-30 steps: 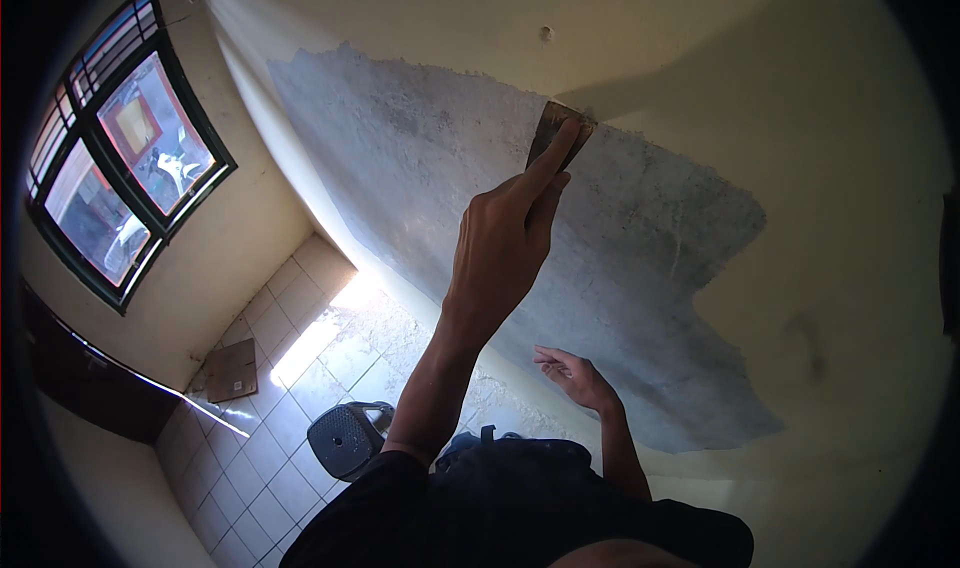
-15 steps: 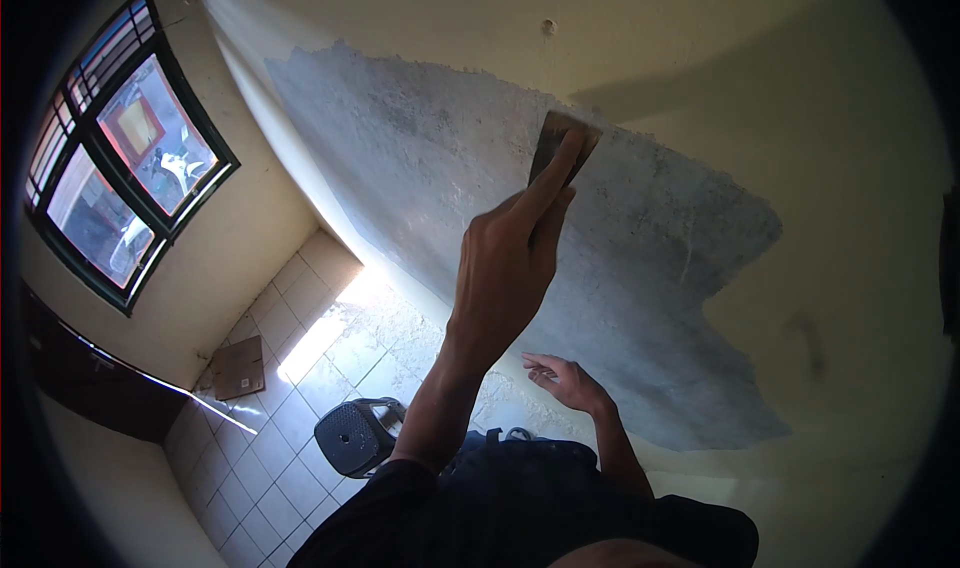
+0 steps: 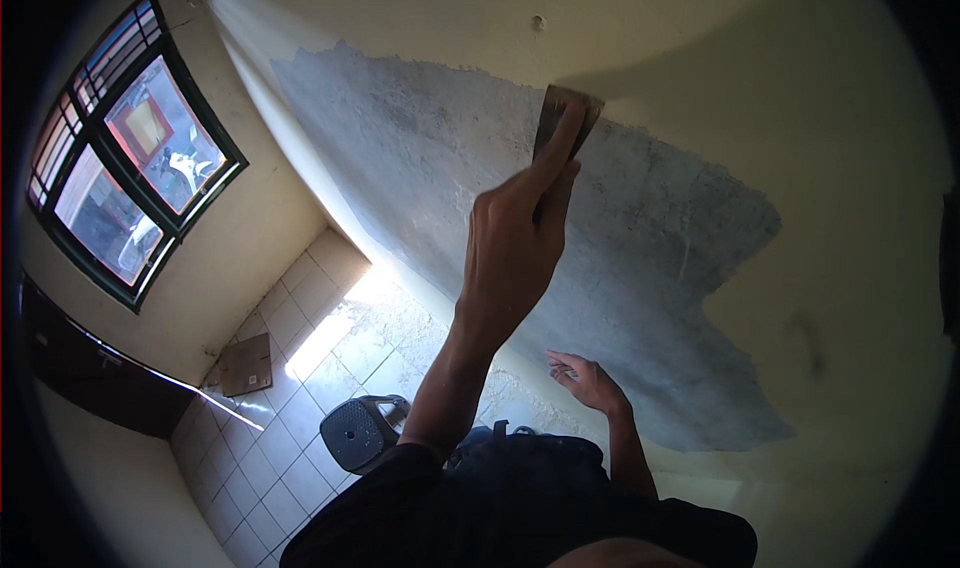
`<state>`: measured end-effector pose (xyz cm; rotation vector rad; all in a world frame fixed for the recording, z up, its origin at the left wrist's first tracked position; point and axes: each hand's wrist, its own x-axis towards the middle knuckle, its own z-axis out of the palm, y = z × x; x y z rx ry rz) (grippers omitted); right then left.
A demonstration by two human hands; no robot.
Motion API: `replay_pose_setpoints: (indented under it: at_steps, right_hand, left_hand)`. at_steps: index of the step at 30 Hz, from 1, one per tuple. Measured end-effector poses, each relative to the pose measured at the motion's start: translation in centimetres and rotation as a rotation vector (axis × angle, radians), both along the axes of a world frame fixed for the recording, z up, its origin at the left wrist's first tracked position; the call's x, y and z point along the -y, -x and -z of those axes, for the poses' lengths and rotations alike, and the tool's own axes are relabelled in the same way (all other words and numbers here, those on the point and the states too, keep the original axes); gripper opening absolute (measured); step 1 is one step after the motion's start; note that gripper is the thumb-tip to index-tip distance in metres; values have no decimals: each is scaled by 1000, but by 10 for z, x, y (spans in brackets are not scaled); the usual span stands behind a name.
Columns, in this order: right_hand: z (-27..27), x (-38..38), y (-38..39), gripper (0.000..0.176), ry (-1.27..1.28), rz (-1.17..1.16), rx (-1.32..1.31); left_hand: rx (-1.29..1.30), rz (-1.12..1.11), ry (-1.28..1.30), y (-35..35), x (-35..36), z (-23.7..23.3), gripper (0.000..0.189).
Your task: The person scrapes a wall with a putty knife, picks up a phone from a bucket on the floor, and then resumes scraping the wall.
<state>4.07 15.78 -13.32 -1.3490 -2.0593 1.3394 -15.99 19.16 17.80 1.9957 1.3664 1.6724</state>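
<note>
My left hand (image 3: pixel 510 243) grips a scraper (image 3: pixel 584 118) with a wide flat blade, one finger stretched along it. The blade lies at the upper edge of a bare grey patch (image 3: pixel 430 138) on the wall, where it meets the cream paint (image 3: pixel 680 58). Lower down, my right hand (image 3: pixel 592 383) hangs in front of the wall with its fingers loosely spread, holding nothing.
Below on the left, a dark stool (image 3: pixel 355 436) stands on the white tiled floor (image 3: pixel 270 458), near scattered pale debris (image 3: pixel 415 343). A flat piece of cardboard (image 3: pixel 246 365) lies farther off, below a dark-framed window (image 3: pixel 135 158).
My left hand has moved the scraper slightly upward, so its blade now reaches past the grey patch's edge onto the paint. My right hand appears slightly farther right.
</note>
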Motion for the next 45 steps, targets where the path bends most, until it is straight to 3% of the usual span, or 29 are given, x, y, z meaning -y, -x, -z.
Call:
replay_pose_setpoints:
  at_steps: [6, 13, 19, 25, 31, 38, 45]
  right_hand:
    - [-25, 3, 4, 54, -56, -12, 57]
    - [-8, 3, -1, 55, -31, -21, 54]
    - [-9, 4, -9, 54, -18, 4, 72]
    - [-14, 0, 0, 52, -44, -63, 128]
    - [-25, 2, 12, 54, -61, -80, 104]
    - [-6, 0, 26, 53, -59, -175, 109]
    - [-16, 13, 37, 53, -93, -139, 104]
  left_hand:
    - [12, -1, 49, 4, 13, 3, 49]
    - [8, -84, 159, 17, 12, 8, 47]
    - [21, -52, 18, 18, 10, 12, 47]
    - [-46, -79, 133, 15, 2, -2, 47]
    - [9, -70, 76, 29, 17, 15, 48]
    - [-41, -36, 74, 20, -1, -3, 47]
    - [-5, -9, -18, 28, 7, 20, 48]
